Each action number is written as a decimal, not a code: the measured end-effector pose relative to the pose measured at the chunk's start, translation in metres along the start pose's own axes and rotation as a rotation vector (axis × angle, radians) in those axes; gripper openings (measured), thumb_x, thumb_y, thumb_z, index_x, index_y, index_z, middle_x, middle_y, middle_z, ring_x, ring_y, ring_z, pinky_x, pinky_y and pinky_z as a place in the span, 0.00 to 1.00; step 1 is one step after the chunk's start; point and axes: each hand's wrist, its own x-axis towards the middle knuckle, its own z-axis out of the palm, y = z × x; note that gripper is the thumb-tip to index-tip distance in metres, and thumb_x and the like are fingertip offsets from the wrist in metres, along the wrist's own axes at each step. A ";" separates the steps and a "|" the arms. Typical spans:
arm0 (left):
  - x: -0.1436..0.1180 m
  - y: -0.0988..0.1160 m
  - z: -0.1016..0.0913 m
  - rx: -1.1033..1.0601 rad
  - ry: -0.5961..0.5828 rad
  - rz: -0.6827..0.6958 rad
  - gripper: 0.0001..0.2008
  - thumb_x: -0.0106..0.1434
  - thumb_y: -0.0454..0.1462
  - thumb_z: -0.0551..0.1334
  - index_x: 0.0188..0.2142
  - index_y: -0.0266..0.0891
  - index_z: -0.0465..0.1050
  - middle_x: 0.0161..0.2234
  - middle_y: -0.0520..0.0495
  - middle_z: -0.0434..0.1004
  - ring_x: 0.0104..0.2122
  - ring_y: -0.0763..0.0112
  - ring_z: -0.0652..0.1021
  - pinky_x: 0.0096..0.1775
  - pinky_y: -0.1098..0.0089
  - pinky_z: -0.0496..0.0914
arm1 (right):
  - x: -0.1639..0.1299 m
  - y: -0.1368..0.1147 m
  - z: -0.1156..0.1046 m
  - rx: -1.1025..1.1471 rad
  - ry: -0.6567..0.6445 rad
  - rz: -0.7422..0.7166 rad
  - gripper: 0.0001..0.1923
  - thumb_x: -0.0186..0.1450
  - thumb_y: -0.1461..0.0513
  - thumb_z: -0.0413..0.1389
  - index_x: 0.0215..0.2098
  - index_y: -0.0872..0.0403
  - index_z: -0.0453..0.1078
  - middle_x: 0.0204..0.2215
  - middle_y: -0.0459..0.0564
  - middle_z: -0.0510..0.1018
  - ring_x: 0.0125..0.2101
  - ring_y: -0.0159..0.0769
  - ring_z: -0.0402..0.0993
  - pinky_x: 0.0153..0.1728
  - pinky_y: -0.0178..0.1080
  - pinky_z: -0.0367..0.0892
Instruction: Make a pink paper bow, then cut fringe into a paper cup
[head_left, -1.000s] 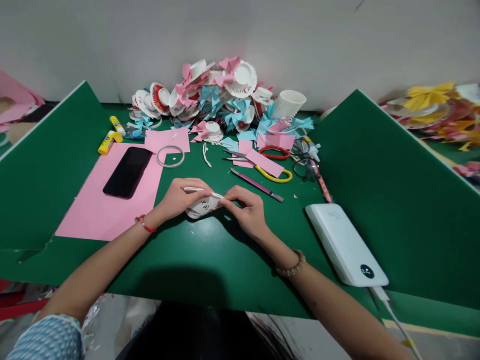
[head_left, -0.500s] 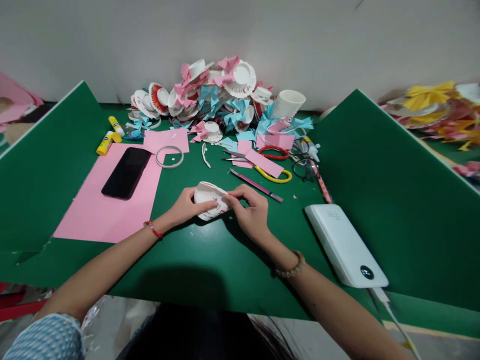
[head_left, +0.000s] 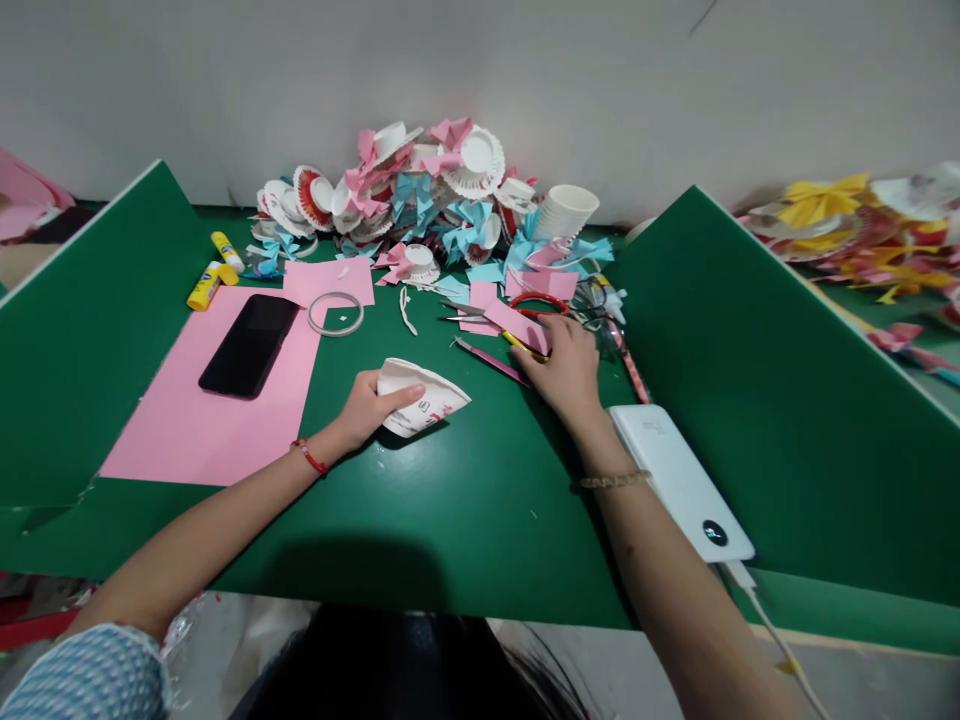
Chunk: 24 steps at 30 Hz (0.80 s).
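The flattened paper cup lies on its side on the green table, near the middle, with the left hand wrapped around its wide end, thumb laid across the top and fingers tucked beneath. The right hand is off to the side, well apart from the cup, resting palm down with fingers loosely spread over the yellow-handled scissors and a pink paper strip; whether it actually grips anything I cannot tell. A pink craft knife lies just beside that hand, and red-handled scissors sit just beyond it. To the left, a black phone rests on a pink sheet, with a tape ring near its upper corner and two glue sticks farther back. A white power bank lies by the right wrist. At the wall, a heap of paper bows and cut cups is piled up.
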 end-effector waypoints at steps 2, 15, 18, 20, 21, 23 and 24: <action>0.000 0.000 0.001 -0.002 -0.002 0.005 0.17 0.42 0.44 0.73 0.26 0.33 0.77 0.24 0.47 0.79 0.22 0.75 0.75 0.26 0.74 0.69 | 0.002 0.008 0.003 -0.010 -0.065 -0.005 0.20 0.58 0.60 0.59 0.48 0.58 0.72 0.46 0.63 0.76 0.46 0.55 0.70 0.45 0.55 0.63; 0.000 0.004 0.002 0.116 0.000 0.040 0.16 0.43 0.44 0.71 0.26 0.32 0.76 0.24 0.46 0.80 0.23 0.75 0.74 0.26 0.75 0.68 | 0.077 -0.023 -0.023 -0.080 0.113 -0.221 0.15 0.68 0.62 0.48 0.39 0.53 0.78 0.43 0.59 0.78 0.44 0.53 0.69 0.44 0.53 0.62; 0.000 0.005 0.002 0.121 0.020 0.042 0.16 0.43 0.44 0.70 0.26 0.32 0.76 0.25 0.46 0.79 0.24 0.74 0.75 0.27 0.75 0.68 | 0.078 -0.027 -0.022 -0.251 -0.028 -0.198 0.15 0.65 0.63 0.52 0.49 0.55 0.73 0.50 0.62 0.73 0.47 0.57 0.67 0.43 0.54 0.61; 0.000 0.006 0.002 0.108 0.028 0.039 0.16 0.43 0.44 0.70 0.26 0.32 0.75 0.24 0.46 0.79 0.24 0.74 0.75 0.27 0.75 0.68 | 0.068 -0.022 -0.020 -0.340 -0.110 -0.126 0.22 0.61 0.65 0.56 0.54 0.58 0.70 0.51 0.66 0.72 0.47 0.60 0.68 0.42 0.54 0.62; 0.000 0.006 0.002 0.103 0.029 0.038 0.16 0.43 0.44 0.70 0.26 0.32 0.75 0.24 0.46 0.79 0.24 0.75 0.75 0.27 0.75 0.68 | 0.061 -0.018 -0.020 -0.361 -0.158 -0.092 0.21 0.60 0.65 0.56 0.53 0.60 0.70 0.49 0.66 0.73 0.46 0.59 0.70 0.40 0.52 0.63; 0.001 0.005 0.001 0.098 0.030 0.042 0.17 0.43 0.44 0.70 0.26 0.32 0.75 0.24 0.47 0.78 0.23 0.75 0.74 0.26 0.75 0.67 | 0.044 -0.006 -0.022 -0.354 -0.208 -0.086 0.14 0.61 0.65 0.56 0.44 0.61 0.75 0.41 0.65 0.77 0.41 0.55 0.72 0.37 0.48 0.64; 0.001 0.005 0.001 0.102 0.029 0.047 0.17 0.43 0.44 0.71 0.26 0.32 0.75 0.23 0.47 0.78 0.22 0.76 0.73 0.25 0.75 0.66 | 0.035 0.002 -0.023 -0.332 -0.237 -0.093 0.12 0.61 0.63 0.56 0.41 0.59 0.76 0.40 0.63 0.77 0.39 0.52 0.73 0.35 0.46 0.64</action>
